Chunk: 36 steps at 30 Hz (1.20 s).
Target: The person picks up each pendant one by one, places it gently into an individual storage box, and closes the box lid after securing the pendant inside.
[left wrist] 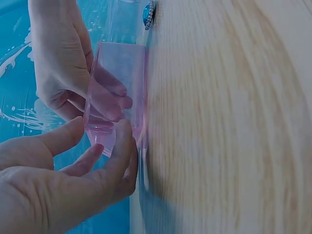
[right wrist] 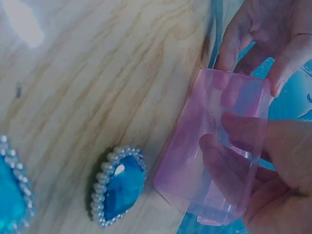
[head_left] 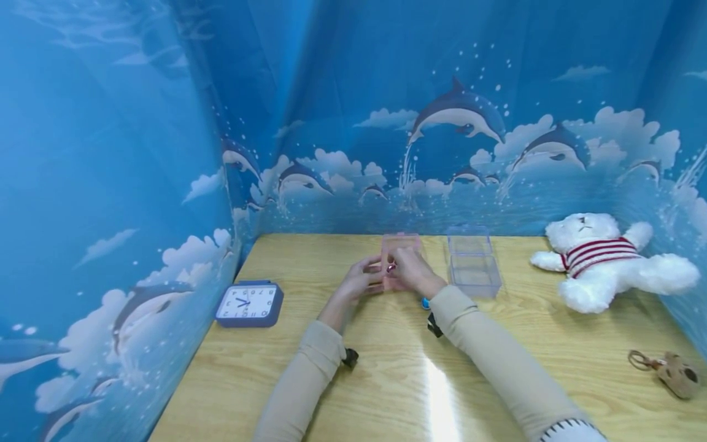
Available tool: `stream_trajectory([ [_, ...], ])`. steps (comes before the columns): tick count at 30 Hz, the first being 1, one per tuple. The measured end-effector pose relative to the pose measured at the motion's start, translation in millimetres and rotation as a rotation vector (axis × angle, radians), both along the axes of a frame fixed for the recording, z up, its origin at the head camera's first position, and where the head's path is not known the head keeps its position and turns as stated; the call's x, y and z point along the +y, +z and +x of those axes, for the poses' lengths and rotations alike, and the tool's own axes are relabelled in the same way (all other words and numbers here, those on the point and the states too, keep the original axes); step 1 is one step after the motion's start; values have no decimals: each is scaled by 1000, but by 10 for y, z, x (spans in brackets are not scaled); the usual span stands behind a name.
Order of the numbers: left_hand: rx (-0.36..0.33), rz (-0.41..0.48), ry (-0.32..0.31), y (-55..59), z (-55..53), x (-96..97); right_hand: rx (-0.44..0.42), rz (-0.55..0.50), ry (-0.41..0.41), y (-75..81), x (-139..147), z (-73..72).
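Observation:
A pink see-through box [head_left: 401,240] stands near the table's back edge with its lid raised. The right hand [head_left: 410,267] reaches inside it, thumb and fingertips together about a small shiny pink gem [head_left: 391,269]. Through the box wall in the right wrist view the gem is mostly hidden by those fingers. My left hand [head_left: 359,279] touches the box's left side with spread fingers, its thumb near the rim. Close by on the table lie a blue gem ornament [right wrist: 126,187] edged with silvery beads and a second blue gem ornament [right wrist: 12,192], cut off by the frame.
Right of the pink box is a clear, purplish open box [head_left: 475,276]. A blue-framed clock [head_left: 250,304] lies at the left edge. On the right are a white teddy bear [head_left: 602,258] in a striped sweater and a brown plush keychain [head_left: 676,373]. Dolphin-print cloth [head_left: 353,123] surrounds the table.

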<state>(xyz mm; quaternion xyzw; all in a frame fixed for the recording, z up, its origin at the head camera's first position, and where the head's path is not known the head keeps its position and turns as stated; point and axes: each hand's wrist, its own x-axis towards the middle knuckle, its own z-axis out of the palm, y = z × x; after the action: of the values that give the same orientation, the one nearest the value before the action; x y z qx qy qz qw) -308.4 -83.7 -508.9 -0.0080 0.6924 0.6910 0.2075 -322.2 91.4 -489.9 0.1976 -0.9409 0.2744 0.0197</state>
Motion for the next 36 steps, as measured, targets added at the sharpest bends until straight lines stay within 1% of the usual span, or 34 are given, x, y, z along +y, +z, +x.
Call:
stream_trajectory([
  [3,3,1,-2,-6,5,10,5,4,1,40,22,21],
  [6,2,-1,2,-10,9,20,-10,-43,4,121,76,47],
  [10,2,-2,17,-4,15,31,-86,-122,-4,274,180,110],
  [13,1,-4,36,2,19,34,-122,-176,-9,372,262,179],
  [16,-7,-6,51,5,21,38,-147,-246,-11,450,358,275],
  [20,-14,5,53,11,22,49,-201,-328,-16,528,511,440],
  [23,-16,16,51,22,27,59,-222,-348,-12,535,625,552],
  [26,-26,27,47,30,37,63,-214,-343,-3,501,744,661],
  [29,-33,37,45,22,52,54,-181,-304,12,450,864,773],
  [31,-35,40,46,20,67,48,-130,-245,20,401,930,855],
  [33,-40,38,49,7,78,42,-39,-167,37,335,978,938],
  [36,-41,34,51,5,82,49,142,-5,41,202,1032,1077],
])
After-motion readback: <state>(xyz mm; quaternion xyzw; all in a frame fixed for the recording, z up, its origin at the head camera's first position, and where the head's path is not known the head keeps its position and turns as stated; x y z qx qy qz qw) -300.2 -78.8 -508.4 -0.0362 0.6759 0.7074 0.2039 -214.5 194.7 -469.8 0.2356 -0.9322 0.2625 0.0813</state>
